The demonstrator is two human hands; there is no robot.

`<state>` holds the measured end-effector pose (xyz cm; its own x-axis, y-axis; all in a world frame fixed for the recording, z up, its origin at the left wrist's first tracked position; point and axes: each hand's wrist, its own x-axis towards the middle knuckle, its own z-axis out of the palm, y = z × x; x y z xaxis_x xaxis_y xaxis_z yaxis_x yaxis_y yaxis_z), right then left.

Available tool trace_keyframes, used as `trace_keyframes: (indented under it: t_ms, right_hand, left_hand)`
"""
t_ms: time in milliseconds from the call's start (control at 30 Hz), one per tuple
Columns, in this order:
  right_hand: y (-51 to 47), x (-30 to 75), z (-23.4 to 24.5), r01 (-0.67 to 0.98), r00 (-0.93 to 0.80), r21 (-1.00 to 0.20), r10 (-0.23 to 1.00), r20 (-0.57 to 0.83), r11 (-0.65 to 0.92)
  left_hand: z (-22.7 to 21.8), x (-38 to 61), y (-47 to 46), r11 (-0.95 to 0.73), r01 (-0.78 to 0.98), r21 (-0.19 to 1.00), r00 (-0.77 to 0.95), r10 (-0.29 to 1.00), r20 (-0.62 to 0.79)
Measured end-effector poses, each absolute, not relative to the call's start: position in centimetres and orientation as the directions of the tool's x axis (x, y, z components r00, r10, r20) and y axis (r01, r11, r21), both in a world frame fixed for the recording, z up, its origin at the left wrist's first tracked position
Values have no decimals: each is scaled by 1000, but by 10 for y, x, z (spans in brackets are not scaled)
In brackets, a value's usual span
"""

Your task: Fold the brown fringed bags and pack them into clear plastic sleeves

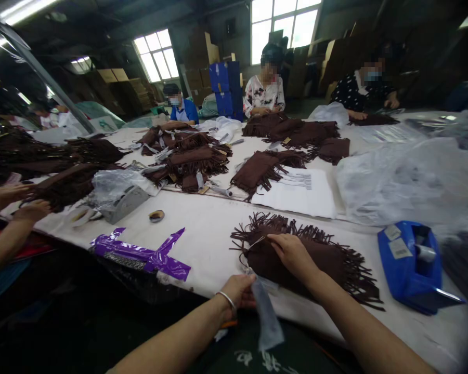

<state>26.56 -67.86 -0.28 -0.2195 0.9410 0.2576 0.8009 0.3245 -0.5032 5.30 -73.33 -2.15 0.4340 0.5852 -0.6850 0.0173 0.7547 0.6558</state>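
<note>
Where the white table [203, 223] lies nearest the wearer, one brown fringed piece [327, 259], flat; likely light, soft, limp, best held by its plain body; right hand [292, 254] pinching a thin item [256, 242] at its corner, left hand [237, 291] clasping a pale plastic sleeve [269, 317]

A blue tape dispenser [405, 270] sits toward the right of the white table [203, 226], near a puffed-up clear plastic bag [409, 182]. Over to the left, shiny purple tape [140, 253] is stuck along the near edge, a small roll [160, 213] lying beyond it. Across from us, a person in a flowered top [262, 97] sits near stacked blue boxes [225, 92].
</note>
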Motion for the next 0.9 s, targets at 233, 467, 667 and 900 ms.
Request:
trace_keyframes:
  t_ms: [233, 467, 667, 900]
  right_hand:
    - [-686, 273, -11, 739, -103, -631, 966, 238, 235]
    - [-670, 258, -3, 640, -37, -735, 964, 263, 225]
    - [-656, 238, 9, 531, -63, -807, 961, 268, 259]
    - [-652, 222, 15, 490, -143, -806, 943, 300, 331]
  left_hand:
    - [-34, 61, -734, 590, 492, 640, 449, 458, -767]
    - [8, 28, -661, -151, 651, 744, 354, 927, -122]
    - [-11, 48, -623, -472, 600, 646, 543, 833, 105]
    - [-28, 52, -615, -362, 716, 596, 455, 890, -6]
